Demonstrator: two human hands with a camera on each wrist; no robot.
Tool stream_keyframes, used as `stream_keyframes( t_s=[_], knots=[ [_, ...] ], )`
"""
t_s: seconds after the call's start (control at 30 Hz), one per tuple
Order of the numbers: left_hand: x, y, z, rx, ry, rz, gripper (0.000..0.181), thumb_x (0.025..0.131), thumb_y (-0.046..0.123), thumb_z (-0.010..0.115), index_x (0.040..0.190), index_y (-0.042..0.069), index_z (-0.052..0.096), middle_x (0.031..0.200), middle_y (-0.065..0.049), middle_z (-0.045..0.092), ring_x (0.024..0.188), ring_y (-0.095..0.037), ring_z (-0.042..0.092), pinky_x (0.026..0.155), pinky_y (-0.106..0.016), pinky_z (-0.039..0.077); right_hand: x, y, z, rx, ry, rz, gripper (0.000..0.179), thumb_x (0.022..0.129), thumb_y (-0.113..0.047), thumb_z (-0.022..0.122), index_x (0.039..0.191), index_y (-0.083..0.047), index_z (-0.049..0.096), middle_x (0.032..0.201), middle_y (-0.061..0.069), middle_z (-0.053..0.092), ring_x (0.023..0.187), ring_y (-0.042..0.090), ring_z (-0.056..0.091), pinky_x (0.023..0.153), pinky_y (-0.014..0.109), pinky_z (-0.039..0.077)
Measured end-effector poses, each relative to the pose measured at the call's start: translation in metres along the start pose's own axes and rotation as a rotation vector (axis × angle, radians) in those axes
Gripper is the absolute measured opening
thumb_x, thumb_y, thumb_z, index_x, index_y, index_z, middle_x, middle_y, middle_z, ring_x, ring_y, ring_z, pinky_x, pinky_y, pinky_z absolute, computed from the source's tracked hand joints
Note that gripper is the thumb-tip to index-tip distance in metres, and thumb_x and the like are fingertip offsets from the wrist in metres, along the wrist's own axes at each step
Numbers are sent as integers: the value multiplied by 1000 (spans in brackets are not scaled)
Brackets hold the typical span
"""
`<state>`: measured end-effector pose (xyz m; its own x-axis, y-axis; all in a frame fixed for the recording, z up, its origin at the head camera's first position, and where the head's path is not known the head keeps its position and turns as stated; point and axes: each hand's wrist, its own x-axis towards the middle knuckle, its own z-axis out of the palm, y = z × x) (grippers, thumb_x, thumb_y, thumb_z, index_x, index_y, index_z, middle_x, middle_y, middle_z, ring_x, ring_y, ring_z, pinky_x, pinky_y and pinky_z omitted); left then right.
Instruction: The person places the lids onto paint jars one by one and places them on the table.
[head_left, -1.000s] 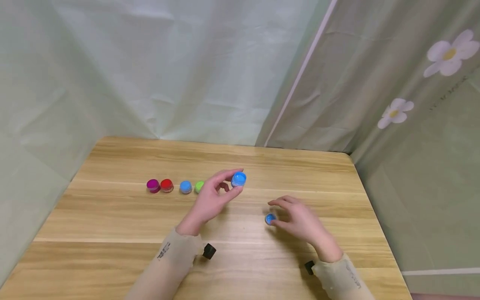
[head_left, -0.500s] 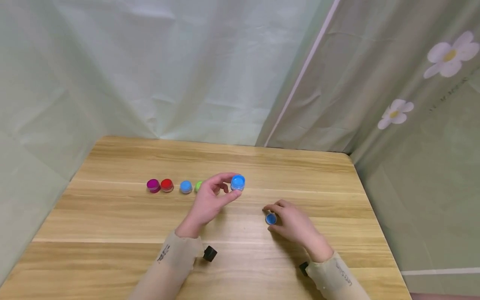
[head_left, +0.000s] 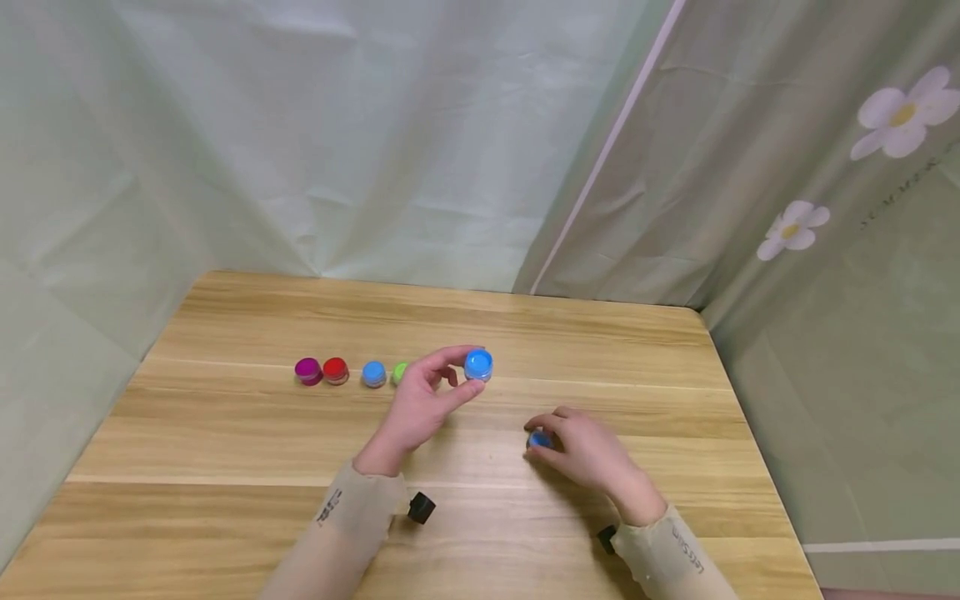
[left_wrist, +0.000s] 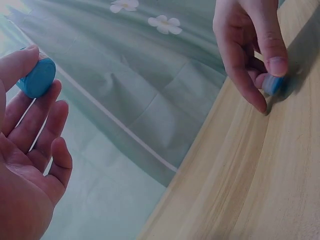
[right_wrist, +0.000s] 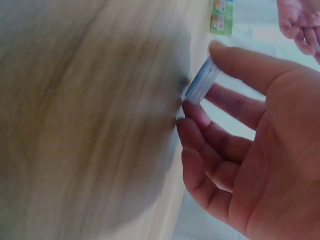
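My left hand (head_left: pixel 420 408) holds a small blue jar (head_left: pixel 478 365) above the table, between thumb and fingers. In the left wrist view a round blue face of that jar (left_wrist: pixel 40 79) shows beside the thumb. Over to the right, my right hand (head_left: pixel 592 450) pinches a small round lid (head_left: pixel 539 440), blue inside, low at the tabletop. From the right wrist, the lid (right_wrist: pixel 202 81) stands on edge with a ribbed, pale side, thumb above and fingers beneath.
On the wooden table (head_left: pixel 225 433), a purple jar (head_left: pixel 308 371), a red jar (head_left: pixel 335 370), a blue jar (head_left: pixel 374 373) and a green jar (head_left: pixel 400 372) stand in a row. The left hand partly hides the green one. Curtains (head_left: pixel 420 150) hang behind the table.
My right hand has moved a little left, and its thumb and fingers have come in round the lid, which now tilts. The left hand keeps its jar, slightly lower than a second ago.
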<state>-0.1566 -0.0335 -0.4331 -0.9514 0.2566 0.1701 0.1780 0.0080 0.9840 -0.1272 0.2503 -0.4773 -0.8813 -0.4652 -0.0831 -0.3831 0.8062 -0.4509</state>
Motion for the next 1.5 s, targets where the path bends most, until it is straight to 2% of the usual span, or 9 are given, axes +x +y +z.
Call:
stream_keyframes(
  t_s=[0.2, 0.33, 0.5, 0.63, 0.77, 0.97, 1.1, 1.3, 1.5],
  knots=[
    [0, 1, -1, 4, 7, 2, 43, 98, 13, 80, 140, 12, 70, 123, -1, 71, 114, -26, 58, 91, -34, 46, 0, 2, 0, 82, -20, 34, 22, 102, -40, 75, 119, -26, 77, 106, -10, 68, 90, 9, 61, 81, 38, 55],
    [0, 0, 0, 12, 5, 9, 43, 98, 13, 81, 140, 10, 70, 122, -1, 72, 114, -26, 58, 91, -36, 47, 2, 4, -5, 214, 8, 66, 18, 102, -39, 74, 114, -25, 76, 99, -14, 66, 90, 8, 61, 84, 36, 54],
    [1, -1, 1, 22, -1, 1, 42, 96, 13, 83, 136, 16, 73, 121, -1, 73, 114, -26, 59, 93, -42, 47, 7, 1, -23, 414, 169, 24, 19, 98, -26, 81, 113, -17, 72, 92, -8, 67, 87, 13, 64, 76, 33, 57],
    [0, -1, 3, 32, -4, -10, 42, 95, 17, 84, 136, 18, 74, 121, 1, 73, 114, -24, 60, 93, -45, 47, 12, -8, -43, 502, 289, -25, 19, 105, -20, 71, 124, -16, 72, 95, -1, 69, 88, 16, 65, 73, 32, 56],
    [-1, -2, 6, 34, -15, 8, 42, 95, 16, 85, 136, 16, 73, 120, 1, 73, 113, -24, 61, 91, -43, 47, 14, -22, -60, 617, 354, -61, 20, 110, -18, 63, 128, -14, 73, 105, 4, 70, 97, 19, 65, 80, 33, 54],
    [-1, -7, 14, 35, -34, 51, 42, 93, 12, 85, 134, 15, 74, 118, 3, 74, 110, -24, 62, 88, -39, 45, 20, -44, -74, 805, 448, -139, 21, 100, -4, 75, 120, -5, 69, 116, 5, 69, 107, 24, 61, 89, 30, 51],
    [-1, -8, 18, 42, -44, 58, 40, 93, 12, 86, 130, 21, 76, 115, 4, 76, 109, -23, 62, 88, -42, 45, 23, -52, -73, 826, 476, -173, 23, 97, -1, 77, 118, -5, 69, 117, 9, 70, 106, 24, 63, 89, 30, 50],
    [-1, -9, 20, 55, -52, 65, 39, 92, 12, 87, 128, 23, 77, 115, 6, 76, 109, -22, 62, 88, -46, 44, 27, -58, -71, 741, 447, -190, 36, 103, -7, 72, 139, -9, 70, 134, 8, 69, 121, 21, 61, 95, 33, 51],
    [-1, -11, 19, 66, -42, 67, 41, 90, 10, 88, 128, 21, 77, 114, 5, 75, 108, -22, 62, 88, -48, 45, 31, -60, -69, 639, 403, -247, 35, 101, -5, 75, 135, -10, 72, 131, 2, 70, 119, 19, 62, 91, 38, 53]
  ],
)
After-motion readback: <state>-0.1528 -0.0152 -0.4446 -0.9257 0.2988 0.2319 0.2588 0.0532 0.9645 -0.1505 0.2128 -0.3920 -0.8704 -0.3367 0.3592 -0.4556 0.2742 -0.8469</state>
